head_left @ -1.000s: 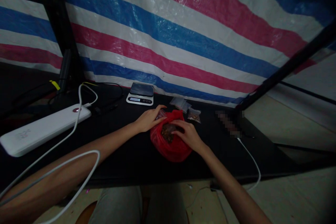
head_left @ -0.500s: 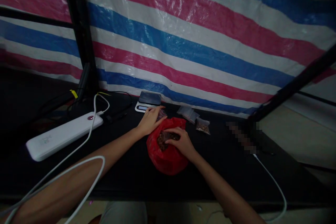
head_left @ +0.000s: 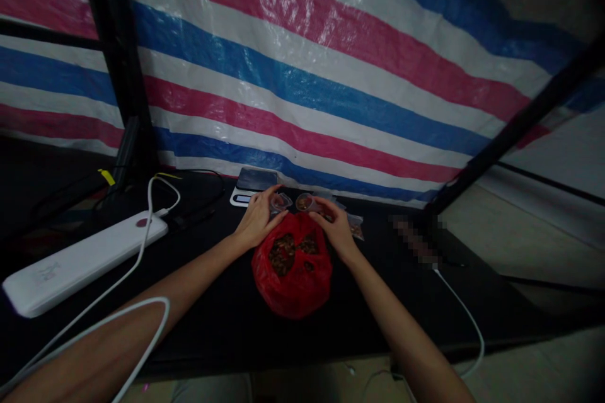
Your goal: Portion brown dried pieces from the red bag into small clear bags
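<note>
An open red plastic bag (head_left: 293,280) of small brown pieces lies on the black table (head_left: 227,321) in front of me. Just behind its mouth, my left hand (head_left: 258,220) pinches a small clear bag (head_left: 280,202) by its edge. My right hand (head_left: 336,227) has come out of the red bag and holds a small clear bag (head_left: 305,203) with brown pieces in it, close beside the one in my left hand. Both hands are closed on their bags.
A small digital scale (head_left: 253,184) stands behind my hands by the striped tarp. More small clear bags (head_left: 353,225) lie right of my right hand. A white power strip (head_left: 75,261) with white cables lies at left; another white cable (head_left: 466,315) runs off the right edge.
My right hand has lifted out of the red bag with a small bag of brown pieces and moved up beside my left hand. The red bag's mouth now lies open.
</note>
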{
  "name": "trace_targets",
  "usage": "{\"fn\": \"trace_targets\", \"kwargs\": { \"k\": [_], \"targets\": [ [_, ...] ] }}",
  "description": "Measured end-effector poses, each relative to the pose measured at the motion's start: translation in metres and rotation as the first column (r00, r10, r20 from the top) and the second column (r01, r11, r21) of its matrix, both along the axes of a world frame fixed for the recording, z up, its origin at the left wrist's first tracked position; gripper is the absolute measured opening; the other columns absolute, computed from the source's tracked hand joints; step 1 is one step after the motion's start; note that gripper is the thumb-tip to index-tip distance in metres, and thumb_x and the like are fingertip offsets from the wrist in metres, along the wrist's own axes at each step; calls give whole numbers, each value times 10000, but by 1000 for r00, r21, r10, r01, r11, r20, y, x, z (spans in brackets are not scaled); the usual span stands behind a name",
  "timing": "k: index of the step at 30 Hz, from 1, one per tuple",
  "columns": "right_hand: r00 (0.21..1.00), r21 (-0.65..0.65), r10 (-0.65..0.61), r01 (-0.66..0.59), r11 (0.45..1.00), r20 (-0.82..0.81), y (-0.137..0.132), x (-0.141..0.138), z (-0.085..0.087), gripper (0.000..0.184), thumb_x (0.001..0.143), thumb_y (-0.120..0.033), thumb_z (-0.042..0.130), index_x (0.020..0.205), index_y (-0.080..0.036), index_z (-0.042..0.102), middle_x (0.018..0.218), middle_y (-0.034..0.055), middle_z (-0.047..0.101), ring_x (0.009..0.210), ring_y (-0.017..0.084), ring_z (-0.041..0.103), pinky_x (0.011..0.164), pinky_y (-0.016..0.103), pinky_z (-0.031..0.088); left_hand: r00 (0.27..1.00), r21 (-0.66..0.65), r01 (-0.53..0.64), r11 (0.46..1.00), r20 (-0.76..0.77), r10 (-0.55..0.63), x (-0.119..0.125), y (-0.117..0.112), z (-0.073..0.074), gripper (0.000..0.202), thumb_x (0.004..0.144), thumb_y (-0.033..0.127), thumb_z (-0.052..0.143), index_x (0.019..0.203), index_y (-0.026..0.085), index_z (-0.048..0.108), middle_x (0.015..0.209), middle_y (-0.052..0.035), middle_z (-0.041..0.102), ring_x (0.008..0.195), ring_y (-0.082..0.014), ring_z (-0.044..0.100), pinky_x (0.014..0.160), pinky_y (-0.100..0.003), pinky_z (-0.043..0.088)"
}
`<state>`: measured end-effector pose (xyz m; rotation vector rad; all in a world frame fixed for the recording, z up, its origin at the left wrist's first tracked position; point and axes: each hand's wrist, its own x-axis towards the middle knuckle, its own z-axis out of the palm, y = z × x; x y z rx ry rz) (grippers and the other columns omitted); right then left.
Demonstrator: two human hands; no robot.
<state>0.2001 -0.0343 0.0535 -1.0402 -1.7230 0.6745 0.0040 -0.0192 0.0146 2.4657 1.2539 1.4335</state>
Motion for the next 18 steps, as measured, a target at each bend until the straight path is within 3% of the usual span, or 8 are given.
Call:
{"fn": "trace_targets", "kwargs": {
  "k": [3, 8, 13, 18],
  "targets": [
    [994, 57, 1, -8, 998, 112, 16, -7, 14, 364, 680, -326, 631, 1024, -207, 606, 995, 35, 642, 829, 171, 573, 747, 302, 429, 1000, -8, 4, 1000, -8, -4, -1, -1, 0, 557, 842, 378, 422, 1288, 140, 189, 1035, -90, 555, 1023, -221, 484, 910, -400, 332],
    [928, 126, 100, -155, 980, 358, 24, -15, 31, 370, 725, -318, 597, 1081, -221, 569, 1034, 29, 626, 848, 161, 569, 774, 307, 405, 999, -21, 15, 1000, -39, -16, -1, 1, -3, 556, 831, 420, 421, 1270, 135, 234, 1147, -130, 488, 1072, -233, 457, 915, -393, 360],
    [741, 346, -114, -167, 923, 661, 14, -14, 43, 342, 763, -317, 576, 1097, -251, 538, 1099, 33, 596, 1023, 200, 506, 842, 361, 321, 998, -32, 43, 999, -43, -45, -1, 2, -6, 554, 836, 422, 407, 1276, 136, 228, 1234, -144, 428, 1122, -231, 428, 938, -396, 358],
    [551, 476, -277, -258, 841, 787, 2, -19, 49, 326, 802, -247, 530, 1126, -238, 501, 1119, 55, 574, 1015, 196, 494, 831, 365, 305, 997, -69, 70, 995, -38, -73, 0, 2, -7, 558, 834, 425, 408, 1280, 142, 228, 1244, -139, 427, 1131, -223, 425, 946, -396, 361]
  ]
}}
